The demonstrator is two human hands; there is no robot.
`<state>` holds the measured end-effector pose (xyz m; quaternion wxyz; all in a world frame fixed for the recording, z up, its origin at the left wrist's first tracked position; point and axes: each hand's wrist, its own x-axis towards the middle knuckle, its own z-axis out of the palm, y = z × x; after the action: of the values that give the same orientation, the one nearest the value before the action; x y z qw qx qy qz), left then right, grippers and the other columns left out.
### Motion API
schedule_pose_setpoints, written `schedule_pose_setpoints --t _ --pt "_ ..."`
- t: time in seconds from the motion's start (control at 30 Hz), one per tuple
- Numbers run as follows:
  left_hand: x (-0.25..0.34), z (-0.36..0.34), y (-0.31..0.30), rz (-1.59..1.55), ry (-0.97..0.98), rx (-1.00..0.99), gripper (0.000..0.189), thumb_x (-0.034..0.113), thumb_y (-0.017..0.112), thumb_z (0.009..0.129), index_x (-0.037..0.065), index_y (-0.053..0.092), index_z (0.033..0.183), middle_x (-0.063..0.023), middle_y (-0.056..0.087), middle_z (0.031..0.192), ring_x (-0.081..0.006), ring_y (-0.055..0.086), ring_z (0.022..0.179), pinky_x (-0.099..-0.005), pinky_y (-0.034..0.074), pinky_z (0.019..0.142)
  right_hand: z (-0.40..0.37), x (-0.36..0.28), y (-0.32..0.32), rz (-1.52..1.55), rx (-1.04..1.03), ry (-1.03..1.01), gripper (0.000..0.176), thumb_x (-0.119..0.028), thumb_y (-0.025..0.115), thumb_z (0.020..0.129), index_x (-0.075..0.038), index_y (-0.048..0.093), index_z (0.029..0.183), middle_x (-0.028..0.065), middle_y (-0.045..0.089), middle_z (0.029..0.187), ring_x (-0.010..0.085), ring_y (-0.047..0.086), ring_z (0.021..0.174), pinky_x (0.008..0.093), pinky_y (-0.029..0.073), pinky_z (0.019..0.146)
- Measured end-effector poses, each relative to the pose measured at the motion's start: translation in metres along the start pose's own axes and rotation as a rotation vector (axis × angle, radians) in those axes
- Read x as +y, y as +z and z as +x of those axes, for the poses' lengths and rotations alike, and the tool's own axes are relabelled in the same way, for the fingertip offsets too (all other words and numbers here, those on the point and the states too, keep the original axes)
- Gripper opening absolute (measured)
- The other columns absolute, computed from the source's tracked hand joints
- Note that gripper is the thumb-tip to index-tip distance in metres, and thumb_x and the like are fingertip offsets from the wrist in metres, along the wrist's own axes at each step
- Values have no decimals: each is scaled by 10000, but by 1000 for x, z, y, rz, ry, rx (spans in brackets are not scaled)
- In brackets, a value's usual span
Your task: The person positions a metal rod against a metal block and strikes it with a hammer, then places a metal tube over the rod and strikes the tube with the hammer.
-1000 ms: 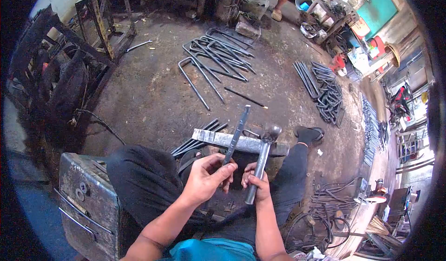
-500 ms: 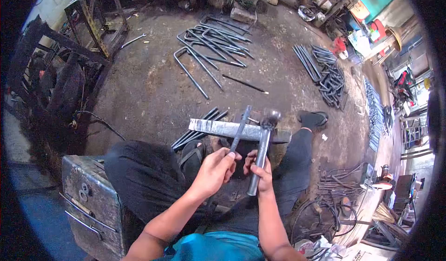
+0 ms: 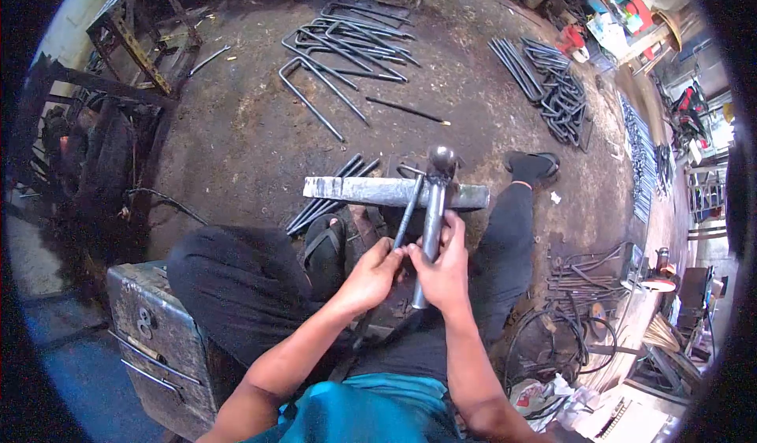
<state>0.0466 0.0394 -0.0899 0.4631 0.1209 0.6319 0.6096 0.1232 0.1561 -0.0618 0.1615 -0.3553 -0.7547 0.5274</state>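
Many bent rods point(image 3: 347, 41) lie spread over the dirt floor in the upper middle of the frame. A grey metal box point(image 3: 150, 325) stands at the lower left. At the centre a flat steel bar point(image 3: 355, 189) lies crosswise. The hammer point(image 3: 432, 218) crosses it, its head over the bar's far edge, with the right hand point(image 3: 448, 268) closed around the handle. Just left of the handle a thin rod point(image 3: 408, 210) slants onto the bar, its lower end pinched in the left hand point(image 3: 369, 276).
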Motion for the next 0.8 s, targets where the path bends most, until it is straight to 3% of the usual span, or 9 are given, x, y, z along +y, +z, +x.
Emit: schedule_pose_setpoints --t 0.03,0.07,0.13,0.17,0.23,0.27,0.33,0.37,0.8 --pt "4 -2 1 90 91 35 256 228 428 1003 0 527 937 -67 565 712 -146 534 622 -311 426 584 -1 -20 -1 -79 -17 85 711 -35 693 774 -46 299 1366 166 605 958 270 648 851 388 513 764" --pt "8 -3 2 82 94 31 256 228 428 1003 0 527 937 -67 565 712 -146 534 622 -311 426 584 -1 -21 0 -158 -6 16 765 68 631 771 -56 242 1417 131 580 899 219 644 831 353 522 758" --pt "12 -4 1 220 109 83 272 217 437 988 -36 535 976 -183 631 783 -267 643 739 -378 479 677 1 -17 3 -330 56 -92 808 91 603 754 -81 215 1441 144 586 932 255 650 838 366 523 764" --pt "13 -4 0 205 105 86 272 217 437 988 -36 535 976 -183 631 783 -267 643 739 -378 479 677 2 -19 4 -343 47 -91 808 91 603 754 -81 215 1441 144 586 932 255 650 838 366 523 764" --pt "15 -3 -4 294 88 65 280 201 438 969 -59 535 1004 -286 641 886 -414 649 882 -465 485 768 8 -23 7 -289 44 -51 841 84 599 745 -128 205 1457 123 575 934 261 636 816 371 518 784" --pt "18 -3 -7 280 78 67 280 201 438 969 -59 535 1004 -286 641 886 -414 649 882 -465 485 768 16 -7 11 -211 75 -123 874 93 596 739 -176 197 1468 86 555 919 205 606 706 326 527 659" --pt "23 -5 -9 350 59 55 280 196 438 959 -61 536 1012 -310 632 938 -472 595 954 -516 468 815 17 -31 11 153 5 140 864 98 577 765 -197 185 1476 53 534 891 128 541 585 263 479 495" --pt "15 -2 -9 347 93 61 291 218 442 967 -47 548 1029 -278 625 820 -424 641 835 -478 467 711 17 -35 14 235 14 182 810 72 564 827 -193 168 1481 52 531 857 76 485 495 222 403 383" --pt "25 1 -14 399 28 58 300 237 460 954 -54 529 949 -331 597 783 -514 579 845 -548 437 741 8 -84 -40 77 -2 90 670 13 557 894 -78 237 1475 3 495 670 61 437 430 215 386 362"
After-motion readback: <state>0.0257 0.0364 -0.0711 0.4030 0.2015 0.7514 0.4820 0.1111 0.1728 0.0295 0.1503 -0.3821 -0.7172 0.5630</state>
